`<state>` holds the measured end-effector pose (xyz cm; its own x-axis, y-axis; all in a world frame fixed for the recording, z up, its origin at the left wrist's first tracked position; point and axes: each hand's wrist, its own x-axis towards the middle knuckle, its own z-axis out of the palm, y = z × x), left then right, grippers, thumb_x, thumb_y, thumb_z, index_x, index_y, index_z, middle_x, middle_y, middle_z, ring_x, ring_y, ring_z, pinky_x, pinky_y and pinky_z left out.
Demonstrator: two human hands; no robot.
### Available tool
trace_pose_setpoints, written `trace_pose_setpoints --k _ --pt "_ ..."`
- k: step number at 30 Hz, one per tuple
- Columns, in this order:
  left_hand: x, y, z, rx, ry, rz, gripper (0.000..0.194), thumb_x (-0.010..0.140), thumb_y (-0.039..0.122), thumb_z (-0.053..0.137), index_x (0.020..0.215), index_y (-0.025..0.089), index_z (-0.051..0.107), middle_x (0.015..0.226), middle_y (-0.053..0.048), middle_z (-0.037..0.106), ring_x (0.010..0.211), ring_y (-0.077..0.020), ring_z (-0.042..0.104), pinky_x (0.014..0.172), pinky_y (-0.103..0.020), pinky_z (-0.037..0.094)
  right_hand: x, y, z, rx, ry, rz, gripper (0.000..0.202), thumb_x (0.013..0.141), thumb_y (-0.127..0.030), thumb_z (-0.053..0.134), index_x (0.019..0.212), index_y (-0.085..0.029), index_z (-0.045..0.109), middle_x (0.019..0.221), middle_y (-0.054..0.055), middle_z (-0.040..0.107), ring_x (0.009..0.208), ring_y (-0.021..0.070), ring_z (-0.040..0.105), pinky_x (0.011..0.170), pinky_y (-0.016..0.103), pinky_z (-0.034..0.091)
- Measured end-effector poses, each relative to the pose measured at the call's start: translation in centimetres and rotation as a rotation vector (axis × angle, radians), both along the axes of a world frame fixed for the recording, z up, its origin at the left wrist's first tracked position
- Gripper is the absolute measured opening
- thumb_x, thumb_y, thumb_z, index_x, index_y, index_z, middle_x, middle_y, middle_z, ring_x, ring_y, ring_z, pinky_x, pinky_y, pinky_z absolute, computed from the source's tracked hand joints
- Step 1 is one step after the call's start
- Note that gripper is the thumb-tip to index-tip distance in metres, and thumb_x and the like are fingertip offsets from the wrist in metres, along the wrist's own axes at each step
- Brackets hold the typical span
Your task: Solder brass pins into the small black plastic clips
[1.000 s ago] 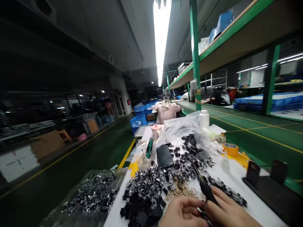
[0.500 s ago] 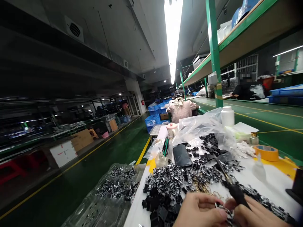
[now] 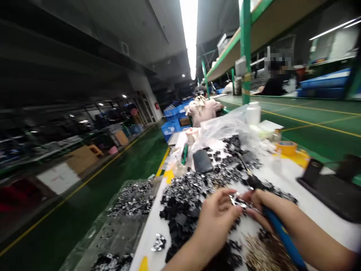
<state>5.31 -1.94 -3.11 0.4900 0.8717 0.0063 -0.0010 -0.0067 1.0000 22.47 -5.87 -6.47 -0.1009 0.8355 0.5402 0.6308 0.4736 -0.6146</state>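
Note:
My left hand [image 3: 213,218] pinches a small shiny metal part [image 3: 237,201] between thumb and fingers, over the white worktop. The fingertips of my right hand [image 3: 263,201] meet the same part from the other side. My right hand also holds a soldering iron [image 3: 279,229], its blue handle running back under the wrist and its thin metal tip pointing up and away. Around the hands lie a heap of silver clips [image 3: 186,190], a heap of black pieces [image 3: 179,222] and a pile of thin gold-coloured pins [image 3: 261,252].
Beyond the heaps lie a dark phone [image 3: 202,161], a clear plastic bag [image 3: 222,128] and a white bottle [image 3: 253,113]. Orange tape [image 3: 286,148] and a black stand [image 3: 332,192] are to the right. A clear tray [image 3: 113,233] borders the worktop's left side. A co-worker [image 3: 201,109] sits ahead.
The view has tilted down and shifted right, showing more of both forearms, the gold-coloured pins and the black stand. Both hands keep hold at the small metal part.

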Motion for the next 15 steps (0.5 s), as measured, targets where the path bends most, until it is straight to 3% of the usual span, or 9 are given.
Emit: trace_pose_setpoints --k 1,4,15 --pt "-0.1 0.1 0.2 0.017 0.01 -0.023 0.03 0.075 0.02 0.064 0.103 0.013 0.056 0.091 -0.008 0.062 0.078 -0.0145 0.059 0.073 -0.027 0.046 0.0 0.0 0.6 -0.082 -0.016 0.039 0.013 0.086 -0.025 0.047 0.074 -0.023 0.043 0.074 0.002 0.058 0.068 0.0154 0.058 0.061 0.025 0.047" --pt "-0.2 0.5 0.4 0.037 0.049 -0.057 0.027 0.079 0.021 0.061 0.104 0.015 0.055 0.088 -0.005 0.06 0.078 -0.0126 0.057 0.071 -0.024 0.045 -0.1 0.3 1.5 -0.126 0.005 0.037 0.016 0.086 -0.023 0.045 0.075 -0.023 0.034 0.079 0.002 0.056 0.072 0.0155 0.055 0.064 0.027 0.045" --pt "0.0 0.6 0.1 0.093 0.063 -0.083 0.027 0.084 0.026 0.056 0.109 0.018 0.05 0.098 -0.007 0.06 0.088 -0.0153 0.059 0.079 -0.027 0.048 -0.4 0.3 1.6 -0.056 -0.003 0.026 0.017 0.082 -0.011 0.046 0.077 -0.023 0.034 0.08 0.002 0.053 0.084 0.0204 0.054 0.068 0.033 0.043"
